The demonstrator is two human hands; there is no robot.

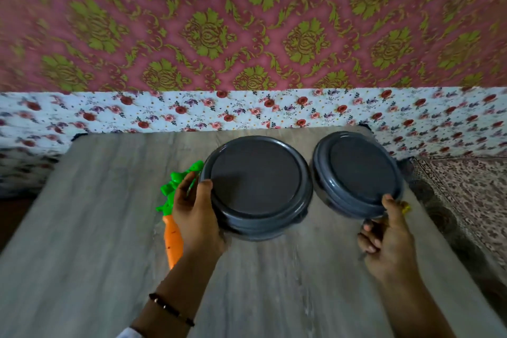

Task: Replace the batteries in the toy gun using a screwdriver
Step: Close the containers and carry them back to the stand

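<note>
Fingers [204,192] of the left hand [196,217] grip one upturned grey bowl [256,186]; right hand [388,239] grips another [356,173], half-hiding a yellow object [405,208]; carrot-shaped toy gun [172,239] partly hidden beside the left hand.

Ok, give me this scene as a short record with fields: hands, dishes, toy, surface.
left hand: grips the rim of the left grey dish
right hand: thumb on the rim of the right grey dish, fingers curled under its edge
dishes: two, round, upside down, side by side
toy: orange and green carrot-shaped toy, partly hidden behind the left hand
surface: grey wood-grain table
screwdriver: none clearly visible
</note>
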